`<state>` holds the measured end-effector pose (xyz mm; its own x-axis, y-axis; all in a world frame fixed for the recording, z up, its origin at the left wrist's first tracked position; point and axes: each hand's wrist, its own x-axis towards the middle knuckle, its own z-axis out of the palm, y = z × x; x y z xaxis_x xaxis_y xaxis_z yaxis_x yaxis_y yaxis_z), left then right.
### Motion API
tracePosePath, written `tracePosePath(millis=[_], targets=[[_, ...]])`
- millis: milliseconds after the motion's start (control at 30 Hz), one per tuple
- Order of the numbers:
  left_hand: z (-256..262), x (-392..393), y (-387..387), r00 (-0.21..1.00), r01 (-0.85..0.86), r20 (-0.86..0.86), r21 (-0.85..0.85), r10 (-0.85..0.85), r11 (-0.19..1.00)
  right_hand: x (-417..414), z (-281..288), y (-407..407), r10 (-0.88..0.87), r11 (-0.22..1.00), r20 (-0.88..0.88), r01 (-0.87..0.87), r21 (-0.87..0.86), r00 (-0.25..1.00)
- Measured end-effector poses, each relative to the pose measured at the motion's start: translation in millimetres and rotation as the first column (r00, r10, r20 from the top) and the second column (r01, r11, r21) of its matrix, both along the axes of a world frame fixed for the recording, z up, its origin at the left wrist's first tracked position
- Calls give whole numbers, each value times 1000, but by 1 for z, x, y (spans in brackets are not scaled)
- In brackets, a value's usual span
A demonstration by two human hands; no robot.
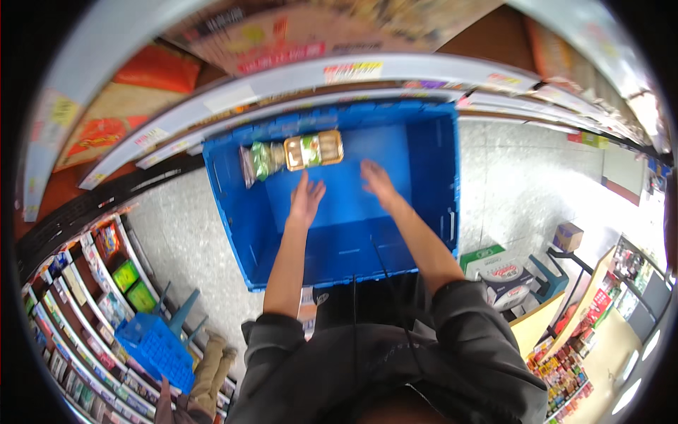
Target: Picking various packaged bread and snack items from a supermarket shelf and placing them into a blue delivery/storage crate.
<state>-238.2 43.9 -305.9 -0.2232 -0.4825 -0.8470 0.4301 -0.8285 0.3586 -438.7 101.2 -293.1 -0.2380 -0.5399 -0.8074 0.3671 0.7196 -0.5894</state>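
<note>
Before me is a large blue plastic crate (429, 180), seen from above. In its far left part lies a wrapped tray of food (314, 150) with a green and white label. Left of it, close beside, is a clear and green plastic package (263, 160); its contents cannot be told. My left hand (306, 200) is over the crate just below the wrapped tray, fingers spread, holding nothing. To the right, my right hand (377, 180) reaches over the crate floor, slightly blurred, with nothing in it.
Store shelves with price tags (265, 85) run along the crate's far side. At lower left, a person in tan trousers (208, 371) is by a blue basket (159, 350) and more shelves (79, 297). Cardboard cartons (503, 278) stand to the right on the grey floor (508, 175).
</note>
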Motion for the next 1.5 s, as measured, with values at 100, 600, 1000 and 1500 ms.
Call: tracePosePath(millis=[100,600,1000,1500], targets=[[49,4,36,970,210,155,-129,-189,969,-14,13,68,256,917,-370,-345,-198,893],[213,-58,183,882,447,383,-490,-276,748,-80,155,324,142,914,-345,-257,-315,928],[248,-160,203,699,665,378,-657,-608,356,-178,151,408,24,952,-648,-216,-217,761],[256,-175,180,533,634,273,-756,-801,164,-180,226,326,-5,919,-612,-238,-315,791]])
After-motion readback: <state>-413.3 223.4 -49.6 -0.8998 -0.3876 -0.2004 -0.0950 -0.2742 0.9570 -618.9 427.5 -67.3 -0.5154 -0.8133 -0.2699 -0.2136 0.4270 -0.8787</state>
